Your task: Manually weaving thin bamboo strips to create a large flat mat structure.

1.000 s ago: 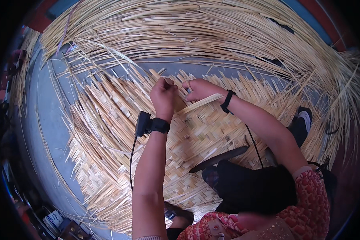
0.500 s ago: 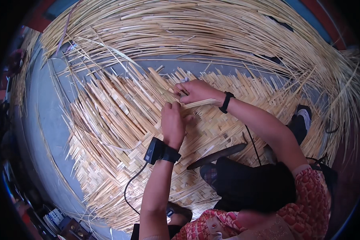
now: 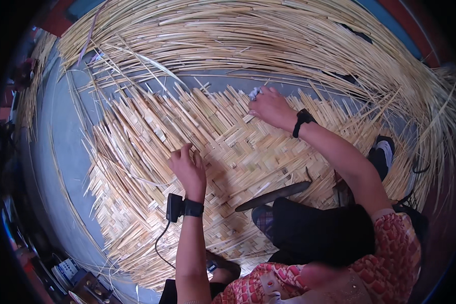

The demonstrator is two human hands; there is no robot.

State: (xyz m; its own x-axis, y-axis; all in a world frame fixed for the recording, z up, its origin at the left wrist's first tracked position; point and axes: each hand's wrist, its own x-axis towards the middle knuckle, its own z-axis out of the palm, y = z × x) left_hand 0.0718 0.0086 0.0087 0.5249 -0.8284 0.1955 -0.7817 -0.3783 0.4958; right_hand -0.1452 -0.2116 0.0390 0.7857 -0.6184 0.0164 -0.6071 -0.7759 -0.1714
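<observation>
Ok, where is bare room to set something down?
Mostly bare grey floor left of the woven mat; a narrower, stalk-crossed gap between mat and stalk pile. Crowded: pile, and mat under left hand, right hand and dark tool.

Can't see the palm of the right hand [image 3: 272,108] at all — no telling if it's gripping anything. That pale bit [image 3: 255,93] by its fingers is too tiny to make out. Black trousers [image 3: 319,230] cover part of the woven mat [image 3: 268,157], the top edge chops the reed pile [image 3: 228,40], and the dark clutter [image 3: 24,76] far left is mush.
</observation>
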